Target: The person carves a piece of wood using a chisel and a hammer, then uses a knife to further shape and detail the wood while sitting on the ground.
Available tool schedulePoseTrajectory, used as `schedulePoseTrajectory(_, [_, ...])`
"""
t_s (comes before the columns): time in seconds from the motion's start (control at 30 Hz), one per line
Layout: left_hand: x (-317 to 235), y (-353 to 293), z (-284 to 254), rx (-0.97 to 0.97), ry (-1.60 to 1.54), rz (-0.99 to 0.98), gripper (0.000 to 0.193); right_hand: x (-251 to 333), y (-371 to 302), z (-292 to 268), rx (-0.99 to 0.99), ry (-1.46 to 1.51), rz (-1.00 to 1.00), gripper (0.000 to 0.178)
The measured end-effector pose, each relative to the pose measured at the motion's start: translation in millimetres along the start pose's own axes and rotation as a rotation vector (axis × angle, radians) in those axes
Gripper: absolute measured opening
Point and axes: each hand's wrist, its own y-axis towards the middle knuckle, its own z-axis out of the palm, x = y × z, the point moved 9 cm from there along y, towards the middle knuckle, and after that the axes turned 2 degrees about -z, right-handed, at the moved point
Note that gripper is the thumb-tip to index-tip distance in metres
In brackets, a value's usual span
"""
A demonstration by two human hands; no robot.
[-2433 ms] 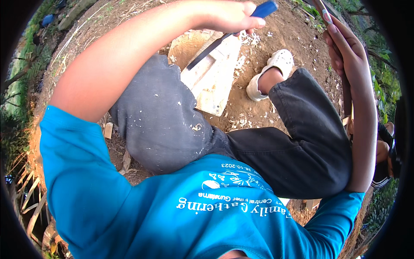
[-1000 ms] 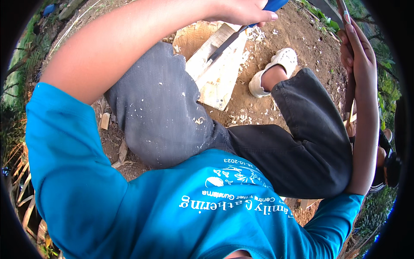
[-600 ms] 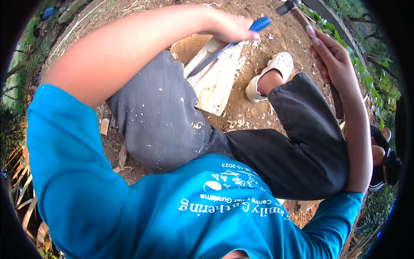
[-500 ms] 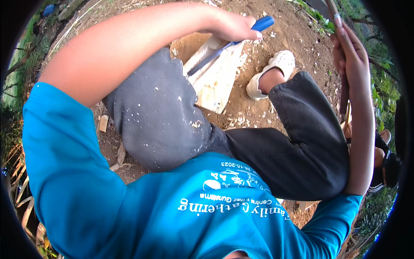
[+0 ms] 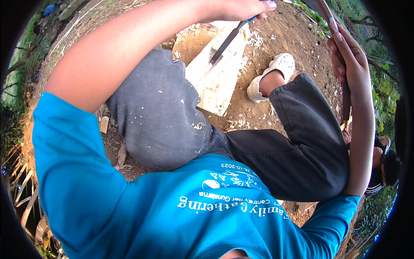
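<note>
My left hand (image 5: 239, 9), at the top edge, is closed around the blue handle of a chisel (image 5: 225, 45). The chisel slants down to the left, its dark blade tip at a cut in a pale wooden block (image 5: 211, 93). The block lies beside my bent left leg, partly hidden by the leg and my left hand. On the far right, my raised right hand (image 5: 351, 54) is wrapped around a long brown wooden handle (image 5: 346, 101). Its upper end runs toward the picture's rim, so the tool's kind cannot be made out.
Wood shavings are scattered over the brown soil (image 5: 258, 114). A brownish cut wood piece (image 5: 189, 43) sits behind the block. My foot in a white clog (image 5: 282, 64) rests right of it. Another person (image 5: 379, 159) sits at the right rim, and plants line both sides.
My left hand has moved up and the chisel has shifted up and right along the block, standing steeper. More of the block shows. My right hand stays raised, nearly in place.
</note>
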Motion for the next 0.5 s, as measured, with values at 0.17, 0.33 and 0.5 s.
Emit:
schedulePoseTrajectory(0.17, [-1,6,-15,-0.046,-0.072,0.040,0.035,5,-1,5,-0.005,-0.032,0.007,0.048])
schedulePoseTrajectory(0.33, [13,5,1,0.008,-0.038,-0.005,0.038,11,-4,10,0.018,-0.046,0.000,0.050])
schedulePoseTrajectory(0.5, [22,10,10,0.035,-0.005,-0.108,0.041,20,-2,4,-0.066,0.034,-0.093,0.047])
